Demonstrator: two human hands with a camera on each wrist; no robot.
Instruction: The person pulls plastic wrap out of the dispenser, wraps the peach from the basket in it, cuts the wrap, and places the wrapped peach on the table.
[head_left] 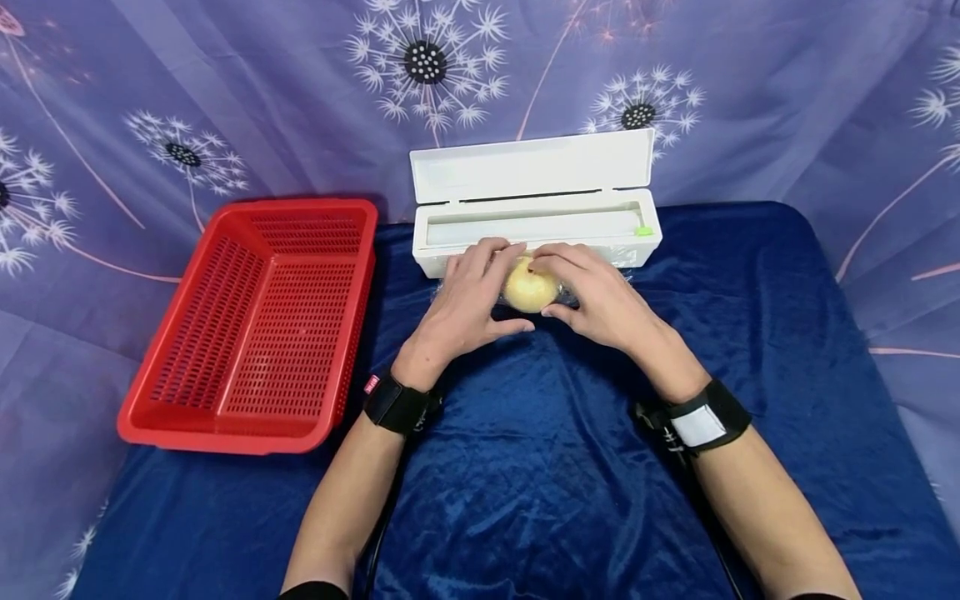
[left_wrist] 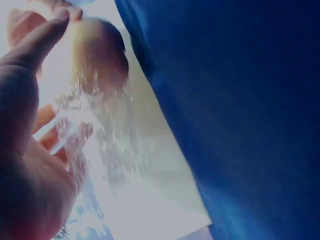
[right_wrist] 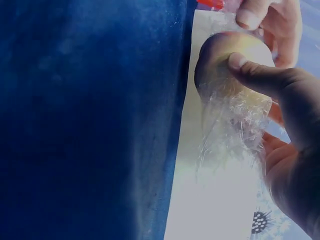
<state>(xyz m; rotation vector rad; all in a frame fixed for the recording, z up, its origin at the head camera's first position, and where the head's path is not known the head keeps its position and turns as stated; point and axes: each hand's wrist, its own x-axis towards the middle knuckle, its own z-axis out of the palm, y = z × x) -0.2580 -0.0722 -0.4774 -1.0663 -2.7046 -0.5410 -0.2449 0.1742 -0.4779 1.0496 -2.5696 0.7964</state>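
Note:
A round yellow fruit (head_left: 531, 287) with a reddish side is covered in clear plastic wrap (right_wrist: 235, 120), whose loose, crumpled ends stick out at its sides. My right hand (head_left: 600, 292) holds it, with the thumb pressed on its surface in the right wrist view and the fingers bent over its top. On the other side, my left hand (head_left: 472, 296) touches the fruit's upper edge with slightly bent fingers; its thumb stands apart from the fruit. Directly behind both hands is a white wrap dispenser box (head_left: 536, 225) with its lid raised and a roll inside.
To the left stands a red perforated plastic basket (head_left: 348, 333). A green slider (head_left: 643, 231) sits on the dispenser's right end. Dark blue velvet cloth (head_left: 540, 467) covers the table, and a purple dandelion-print curtain (head_left: 300, 83) hangs behind it.

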